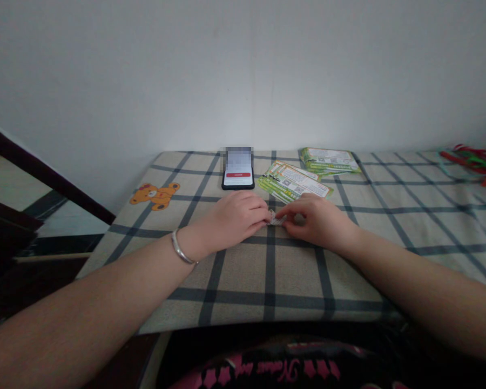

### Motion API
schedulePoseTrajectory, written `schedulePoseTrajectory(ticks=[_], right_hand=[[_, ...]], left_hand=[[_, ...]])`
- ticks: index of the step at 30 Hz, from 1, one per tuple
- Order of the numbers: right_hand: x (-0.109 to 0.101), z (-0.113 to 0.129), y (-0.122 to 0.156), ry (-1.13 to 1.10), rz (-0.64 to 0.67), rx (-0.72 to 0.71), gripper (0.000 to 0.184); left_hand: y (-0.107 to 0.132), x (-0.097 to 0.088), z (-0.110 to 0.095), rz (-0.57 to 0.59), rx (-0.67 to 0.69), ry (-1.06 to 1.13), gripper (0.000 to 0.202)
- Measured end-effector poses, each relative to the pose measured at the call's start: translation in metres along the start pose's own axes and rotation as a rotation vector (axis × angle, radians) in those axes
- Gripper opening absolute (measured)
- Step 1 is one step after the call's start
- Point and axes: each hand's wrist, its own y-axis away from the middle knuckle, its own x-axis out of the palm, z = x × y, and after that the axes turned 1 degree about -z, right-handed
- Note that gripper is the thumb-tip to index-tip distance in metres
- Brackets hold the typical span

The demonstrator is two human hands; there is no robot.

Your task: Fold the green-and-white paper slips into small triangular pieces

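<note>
My left hand (235,218) and my right hand (315,219) meet at the middle of the table, fingers curled. Together they pinch a small whitish folded piece of paper (276,218), which rests low on the checked cloth (267,270). A silver bangle (181,249) sits on my left wrist. Just beyond the hands lies a fanned stack of green and white printed cards (294,182). A second, neater stack of the same cards (329,160) lies further back to the right.
A black phone (238,168) with a lit screen lies flat near the wall. A bear print (154,195) marks the cloth at the left. Red and green cords (476,161) lie at the far right. The table's left edge drops to a dark floor.
</note>
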Motion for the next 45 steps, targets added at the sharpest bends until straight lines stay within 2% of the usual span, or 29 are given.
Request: schedulePoseTrajectory(ticks=[4,9,15,19,23,33,45], right_hand=[[-0.002,-0.004,-0.002,-0.068,0.048,0.088,0.025],[-0.002,-0.008,-0.003,-0.048,0.045,0.089,0.022],[-0.005,-0.006,0.000,0.195,-0.051,-0.146,0.016],[-0.010,0.000,0.002,0.332,-0.058,-0.326,0.017],[-0.013,0.003,0.002,0.419,-0.021,-0.412,0.018],[-0.007,-0.006,-0.001,0.389,-0.004,-0.392,0.018],[-0.020,-0.007,0.000,0.297,0.038,-0.345,0.019]], left_hand=[[0.001,-0.001,0.002,0.010,0.014,-0.020,0.015],[0.002,-0.004,-0.002,0.023,0.057,-0.069,0.021],[0.003,-0.006,-0.010,0.119,0.080,-0.232,0.023],[0.003,-0.006,-0.010,0.123,0.072,-0.266,0.022],[0.004,-0.005,-0.009,0.123,0.075,-0.292,0.020],[0.000,-0.008,-0.009,0.117,0.116,-0.340,0.014],[-0.001,-0.020,-0.015,0.185,0.094,-0.320,0.013]])
